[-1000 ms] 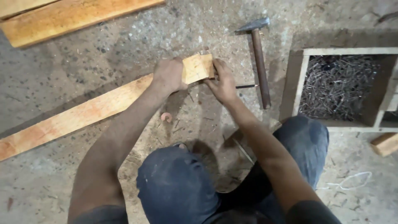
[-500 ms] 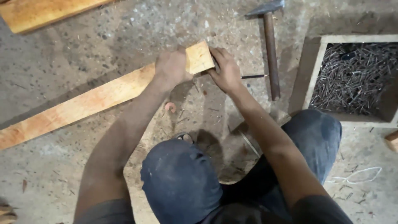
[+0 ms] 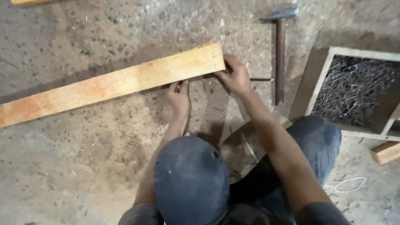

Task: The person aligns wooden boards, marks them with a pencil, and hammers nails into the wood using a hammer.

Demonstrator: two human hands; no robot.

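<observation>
A long pale wooden plank (image 3: 125, 81) lies slanted on the concrete floor. My right hand (image 3: 235, 75) grips its right end at the near corner. My left hand (image 3: 179, 96) rests on the floor just below the plank's near edge, fingers curled with the tips at the edge; whether they hold anything is hidden. A thin dark nail-like rod (image 3: 261, 79) lies between my right hand and the hammer (image 3: 280, 58), which rests on the floor with its head away from me. My knees in dark blue trousers (image 3: 191, 175) fill the foreground.
An open wooden box (image 3: 318, 79) full of nails (image 3: 354, 91) stands at the right. A small wood block (image 3: 386, 152) lies below it, with a loop of white string (image 3: 346, 183) nearby. Another board's end (image 3: 25, 1) shows at the top left. Sawdust covers the floor.
My left hand has come off the top of the plank and dropped to the floor below its near edge, over the spot where a small pinkish ring lay. My right hand stays on the plank's end.
</observation>
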